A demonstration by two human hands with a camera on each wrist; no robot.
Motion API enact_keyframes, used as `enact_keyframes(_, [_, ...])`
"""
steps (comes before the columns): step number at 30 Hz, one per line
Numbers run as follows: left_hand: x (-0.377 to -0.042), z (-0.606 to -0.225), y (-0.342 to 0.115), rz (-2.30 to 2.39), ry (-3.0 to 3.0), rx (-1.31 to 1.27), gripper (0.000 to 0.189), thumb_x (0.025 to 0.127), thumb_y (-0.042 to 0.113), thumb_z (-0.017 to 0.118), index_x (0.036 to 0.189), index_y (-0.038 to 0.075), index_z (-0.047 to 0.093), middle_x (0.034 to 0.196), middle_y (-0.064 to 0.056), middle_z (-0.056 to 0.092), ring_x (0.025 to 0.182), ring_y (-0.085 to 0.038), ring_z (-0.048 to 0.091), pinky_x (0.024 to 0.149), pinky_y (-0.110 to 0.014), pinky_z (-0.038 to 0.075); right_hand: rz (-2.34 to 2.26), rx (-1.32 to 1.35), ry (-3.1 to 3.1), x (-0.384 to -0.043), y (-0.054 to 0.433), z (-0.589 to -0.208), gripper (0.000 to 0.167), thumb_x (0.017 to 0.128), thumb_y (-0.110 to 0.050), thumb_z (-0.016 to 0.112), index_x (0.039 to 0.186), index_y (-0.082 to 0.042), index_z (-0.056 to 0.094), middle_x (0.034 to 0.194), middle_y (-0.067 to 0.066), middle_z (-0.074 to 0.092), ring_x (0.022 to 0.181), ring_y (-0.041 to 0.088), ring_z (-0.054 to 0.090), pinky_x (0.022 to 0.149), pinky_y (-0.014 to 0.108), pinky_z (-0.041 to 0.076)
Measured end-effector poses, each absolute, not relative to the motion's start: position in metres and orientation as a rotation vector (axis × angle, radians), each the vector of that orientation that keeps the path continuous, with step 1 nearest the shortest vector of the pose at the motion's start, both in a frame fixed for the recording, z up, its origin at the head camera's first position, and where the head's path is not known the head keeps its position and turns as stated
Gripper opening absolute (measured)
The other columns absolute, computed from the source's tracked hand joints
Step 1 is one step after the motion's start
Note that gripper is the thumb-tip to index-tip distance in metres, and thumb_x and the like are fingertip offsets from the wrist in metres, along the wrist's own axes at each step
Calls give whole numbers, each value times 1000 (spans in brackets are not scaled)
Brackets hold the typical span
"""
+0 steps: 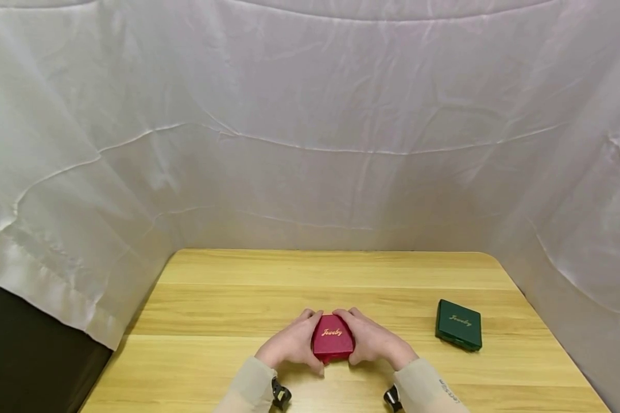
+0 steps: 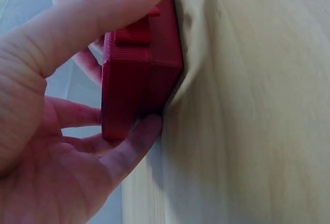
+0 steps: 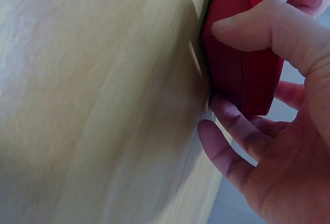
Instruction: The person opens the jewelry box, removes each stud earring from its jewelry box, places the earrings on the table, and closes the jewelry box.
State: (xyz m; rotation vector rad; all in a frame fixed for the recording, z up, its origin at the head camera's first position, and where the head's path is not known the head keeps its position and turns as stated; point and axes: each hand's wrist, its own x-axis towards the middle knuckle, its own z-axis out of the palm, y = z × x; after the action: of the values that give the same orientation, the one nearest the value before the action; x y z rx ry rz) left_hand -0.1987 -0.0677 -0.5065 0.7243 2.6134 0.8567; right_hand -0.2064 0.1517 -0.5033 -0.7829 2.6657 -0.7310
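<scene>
A closed red jewelry box with gold "Jewelry" lettering is between both hands, near the front middle of the table. My left hand grips its left side, the thumb at the front and the fingers round the side and back. From the opposite side my right hand holds it the same way, its thumb pressed to the front face. A ribbed red ribbon shows on the box's front in the left wrist view. The underside sits at or very close to the wood; the exact contact is hidden.
A closed dark green jewelry box, also lettered in gold, lies to the right on the wooden table. Pale cloth curtains stand behind the table and along both sides. A dark area shows at the lower left.
</scene>
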Motion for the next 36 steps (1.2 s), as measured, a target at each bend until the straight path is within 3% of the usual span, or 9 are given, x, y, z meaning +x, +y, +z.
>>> enact_keyframes(7, [-202,-510,-66,897,2678,724,105,59,25,94,144,-4,41,125,-9,52,105,-18,55,96,-37,49,-730,-776,2666,-205,151,-501,101,57,-3,87,146,-8,40,116,1,49,98,18,53,87,43,50])
enact_keyframes(16, [-211,-514,-68,976,2652,750,92,54,19,94,134,-2,52,116,-7,60,99,-13,57,91,-31,50,-713,-802,2693,-206,150,-504,101,57,-3,87,146,-7,40,117,3,49,99,19,54,88,43,51])
enact_keyframes(24, [-215,-513,-69,998,2637,768,88,53,19,95,129,0,55,108,-1,62,93,-10,57,86,-28,50,-692,-799,2713,-205,150,-506,101,57,-4,89,145,-7,40,116,4,49,99,20,54,88,43,52])
enact_keyframes(36, [-211,-517,-70,976,2734,790,91,54,23,95,132,4,53,114,-3,58,100,-13,55,91,-33,50,-697,-826,2714,-207,151,-504,102,55,-8,89,145,-7,39,117,6,52,101,22,56,89,45,52])
